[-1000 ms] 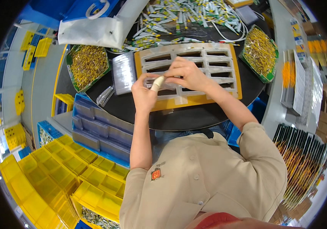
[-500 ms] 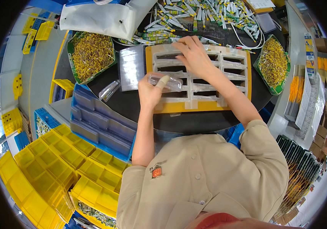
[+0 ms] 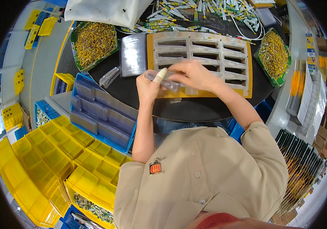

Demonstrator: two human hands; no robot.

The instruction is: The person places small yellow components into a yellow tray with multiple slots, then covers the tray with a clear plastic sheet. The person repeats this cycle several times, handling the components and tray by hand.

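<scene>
My left hand [image 3: 150, 86], a pale finger cot on its thumb, is closed around a small stack of clear plastic blister shells [image 3: 171, 86]. At the right end of that stack, my right hand [image 3: 196, 74] has its fingers bent and pinched on a clear shell; the fingertips are partly hidden. Both hands are above the lower left part of a yellow board [image 3: 250, 68] carrying a pale frame [image 3: 205, 56] with rows of long tapered slots. Clear film-like shine shows in some slots at its left. My forearms cover part of the lower rows.
Left of the board lie a stack of clear sheets [image 3: 133, 55] and more clear shells [image 3: 110, 77]. Green trays of yellow-capped small parts stand at left [image 3: 96, 45] and right [image 3: 273, 57]. Small tubes [image 3: 171, 17] are heaped behind. Blue [image 3: 102, 110] and yellow bins [image 3: 49, 152] are at lower left.
My right hand has come back from the frame's upper slots toward me, down to the shells in my left hand. The left hand stays nearly in place while the view has shifted slightly.
</scene>
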